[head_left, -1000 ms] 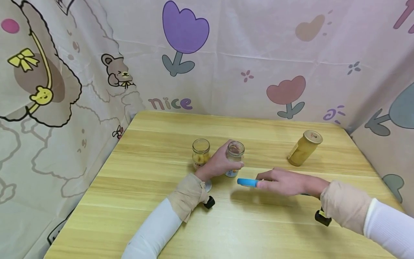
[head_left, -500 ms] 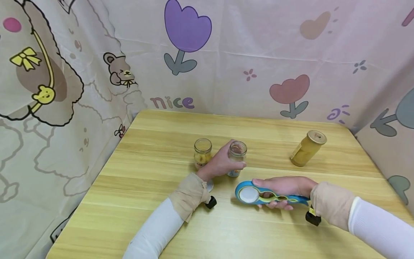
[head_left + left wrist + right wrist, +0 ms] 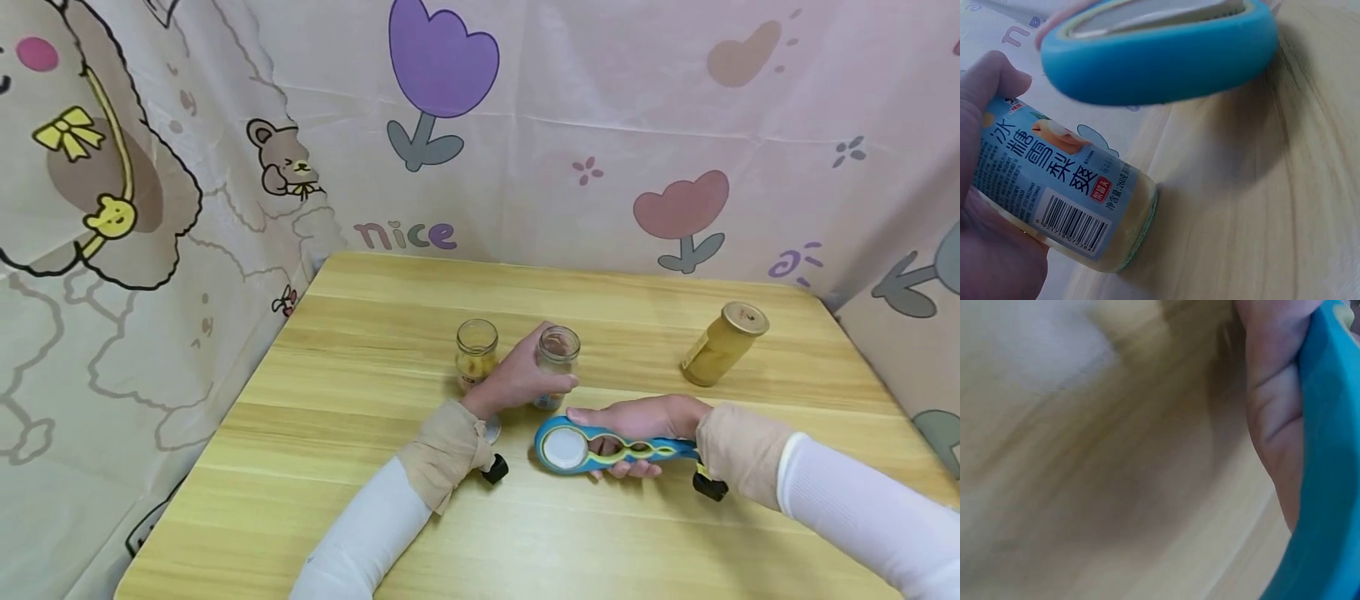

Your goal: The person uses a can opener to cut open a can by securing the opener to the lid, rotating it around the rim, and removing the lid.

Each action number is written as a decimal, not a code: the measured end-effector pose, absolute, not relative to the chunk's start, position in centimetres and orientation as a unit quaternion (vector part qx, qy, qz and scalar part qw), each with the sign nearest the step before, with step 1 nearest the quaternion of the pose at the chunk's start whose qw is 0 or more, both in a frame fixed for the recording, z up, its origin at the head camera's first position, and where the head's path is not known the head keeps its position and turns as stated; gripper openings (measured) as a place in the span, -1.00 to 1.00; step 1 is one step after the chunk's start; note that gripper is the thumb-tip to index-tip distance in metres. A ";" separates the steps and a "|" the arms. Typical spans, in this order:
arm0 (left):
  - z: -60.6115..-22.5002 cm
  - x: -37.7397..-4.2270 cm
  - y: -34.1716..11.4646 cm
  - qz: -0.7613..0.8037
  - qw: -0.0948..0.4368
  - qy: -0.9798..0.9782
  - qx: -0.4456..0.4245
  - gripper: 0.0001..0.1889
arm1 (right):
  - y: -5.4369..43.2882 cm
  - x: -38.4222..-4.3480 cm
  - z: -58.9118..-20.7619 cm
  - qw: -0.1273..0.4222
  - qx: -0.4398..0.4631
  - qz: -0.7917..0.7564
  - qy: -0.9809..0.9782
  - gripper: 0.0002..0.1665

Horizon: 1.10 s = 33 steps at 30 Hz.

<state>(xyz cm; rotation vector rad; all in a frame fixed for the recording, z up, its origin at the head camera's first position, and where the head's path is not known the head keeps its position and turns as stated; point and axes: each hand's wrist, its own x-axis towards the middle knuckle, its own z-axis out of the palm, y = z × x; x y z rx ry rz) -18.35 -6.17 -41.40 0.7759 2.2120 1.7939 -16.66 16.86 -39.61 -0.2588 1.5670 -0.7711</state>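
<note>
An open glass jar [image 3: 557, 350] with a blue label stands on the table. My left hand [image 3: 522, 372] grips it round the side, and the left wrist view shows the label [image 3: 1054, 169] up close. A blue and yellow jar opener [image 3: 611, 447] is in my right hand [image 3: 643, 417], thumb on top and fingers underneath, held above the table in front of the jar. A white disc [image 3: 564, 448], seemingly a lid, fills the opener's ring. In the right wrist view, the opener's blue edge [image 3: 1332, 456] lies against my fingers.
Another lidless jar [image 3: 476, 354] with yellowish contents stands just left of my left hand. A pale round lid [image 3: 492, 428] lies partly hidden by my left wrist. At the back right stands a lidded jar [image 3: 722, 346]. Printed cloth [image 3: 525, 167] hangs behind the wooden table [image 3: 360, 333].
My right hand has turned the jar opener from edge-on to face-up, showing the disc in its ring, and shifted slightly left. My left hand keeps its grip on the jar.
</note>
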 end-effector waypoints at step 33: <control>-41.5 -18.5 -6.1 0.611 0.085 0.740 0.268 -0.48 | 14.9 -17.5 -39.9 0.633 -0.141 -0.293 0.702 0.15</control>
